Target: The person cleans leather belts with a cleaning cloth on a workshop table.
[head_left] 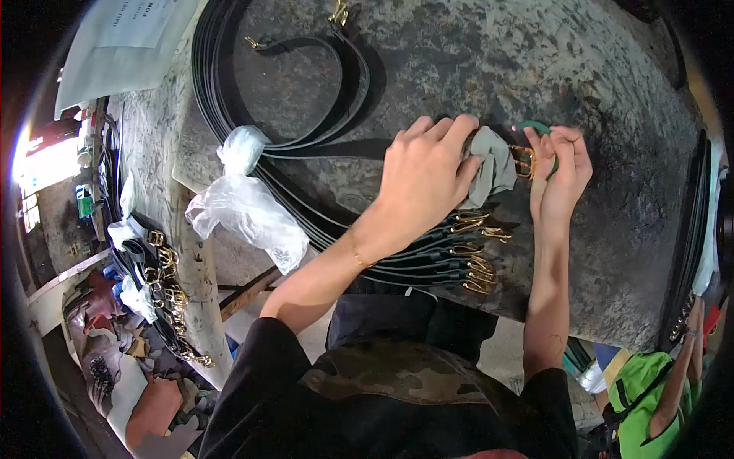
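Observation:
My left hand is closed on a crumpled grey cloth, its fingers bent over a black strap's end. A gold buckle shows just right of the cloth, between my two hands. My right hand is closed, its fingers around a green curved piece beside the buckle; the fingers partly hide this piece and I cannot make out its kind. Below my left hand lies a bundle of black straps with gold hooks at their ends. More of the straps curve away to the upper left.
Clear plastic wrap binds the straps at left. The worn table has a plastic sheet with a printed label at its upper left. Straps with gold hardware hang at left above leather scraps. Another person in green is at lower right.

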`<action>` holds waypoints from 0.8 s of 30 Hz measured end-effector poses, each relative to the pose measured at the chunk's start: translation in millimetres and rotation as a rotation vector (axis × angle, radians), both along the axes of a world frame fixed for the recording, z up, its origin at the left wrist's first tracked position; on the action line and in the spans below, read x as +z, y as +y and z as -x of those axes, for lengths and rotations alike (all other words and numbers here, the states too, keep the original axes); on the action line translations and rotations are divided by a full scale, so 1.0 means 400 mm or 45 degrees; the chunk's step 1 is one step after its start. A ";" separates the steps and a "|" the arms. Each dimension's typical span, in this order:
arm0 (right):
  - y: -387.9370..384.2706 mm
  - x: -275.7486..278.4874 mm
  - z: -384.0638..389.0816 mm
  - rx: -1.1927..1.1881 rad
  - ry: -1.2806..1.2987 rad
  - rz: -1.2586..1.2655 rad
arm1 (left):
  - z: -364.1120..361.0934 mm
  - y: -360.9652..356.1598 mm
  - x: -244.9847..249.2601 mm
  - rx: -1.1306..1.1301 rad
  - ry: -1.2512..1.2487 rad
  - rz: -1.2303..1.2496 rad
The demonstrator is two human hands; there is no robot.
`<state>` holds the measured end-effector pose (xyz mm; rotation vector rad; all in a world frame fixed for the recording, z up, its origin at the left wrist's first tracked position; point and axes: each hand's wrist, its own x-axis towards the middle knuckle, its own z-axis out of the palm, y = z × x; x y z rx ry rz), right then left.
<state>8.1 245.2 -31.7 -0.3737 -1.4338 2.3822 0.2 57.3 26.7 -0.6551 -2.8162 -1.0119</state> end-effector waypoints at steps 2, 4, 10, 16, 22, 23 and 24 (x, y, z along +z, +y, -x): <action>0.007 0.003 0.001 0.006 0.034 0.187 | 0.009 0.017 -0.011 0.013 0.050 0.053; 0.011 0.018 0.004 -0.030 -0.020 0.238 | 0.006 0.019 -0.021 0.030 0.092 0.102; 0.013 0.012 0.007 0.011 0.024 0.384 | -0.004 -0.033 -0.014 -0.339 0.240 0.354; 0.016 0.003 0.012 0.003 0.078 0.369 | -0.034 -0.085 0.016 -0.603 0.290 0.405; 0.024 -0.003 0.008 0.070 0.141 0.364 | -0.037 -0.117 0.019 -0.540 -0.018 0.200; 0.024 -0.003 0.009 0.070 0.138 0.361 | -0.040 -0.117 0.015 -0.515 0.008 0.187; 0.023 -0.004 0.009 0.072 0.133 0.360 | -0.044 -0.112 0.009 -0.513 0.026 0.183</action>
